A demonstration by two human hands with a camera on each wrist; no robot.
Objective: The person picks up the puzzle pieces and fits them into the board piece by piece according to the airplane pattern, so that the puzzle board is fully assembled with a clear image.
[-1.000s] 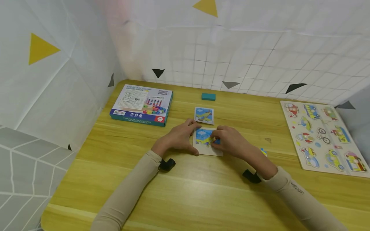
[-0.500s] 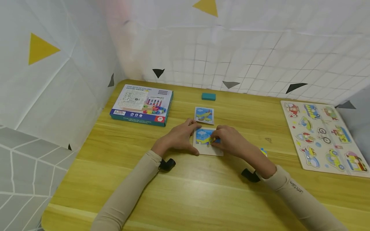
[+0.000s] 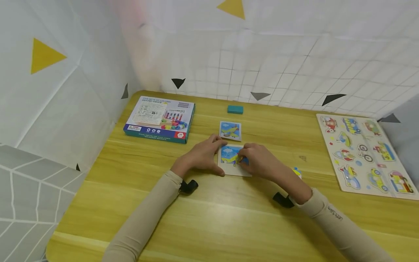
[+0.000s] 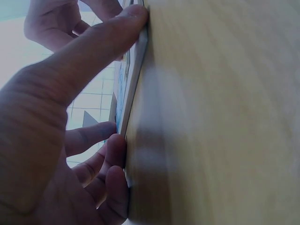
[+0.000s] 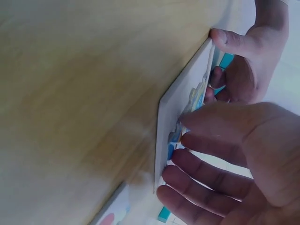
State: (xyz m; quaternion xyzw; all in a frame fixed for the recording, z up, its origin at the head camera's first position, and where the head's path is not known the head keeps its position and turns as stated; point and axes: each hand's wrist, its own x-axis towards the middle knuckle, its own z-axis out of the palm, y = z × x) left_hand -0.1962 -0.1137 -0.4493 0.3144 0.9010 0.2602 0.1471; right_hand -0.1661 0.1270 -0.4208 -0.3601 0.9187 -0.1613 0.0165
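A small jigsaw puzzle board (image 3: 234,170) with a light frame lies flat on the table, part of a yellow plane on blue sky fitted in it. My left hand (image 3: 202,154) holds the board's left side, thumb at the near corner and fingers at the far one. Over the board's right part, my right hand (image 3: 263,160) pinches a jigsaw piece (image 5: 176,130) between thumb and forefinger, down at the board's surface. Those fingers hide most of that piece. Just behind the board sits a picture card (image 3: 230,130) of the same plane.
A loose jigsaw piece (image 3: 297,172) lies partly hidden beyond my right forearm. A boxed bead set (image 3: 158,118) is at the back left, a teal block (image 3: 235,109) at the back. A wooden vehicle peg puzzle (image 3: 363,156) lies at the right.
Both hands stay almost in place around the board. The right fingers make only a slight shift at the jigsaw piece, and the whole head view drifts a little.
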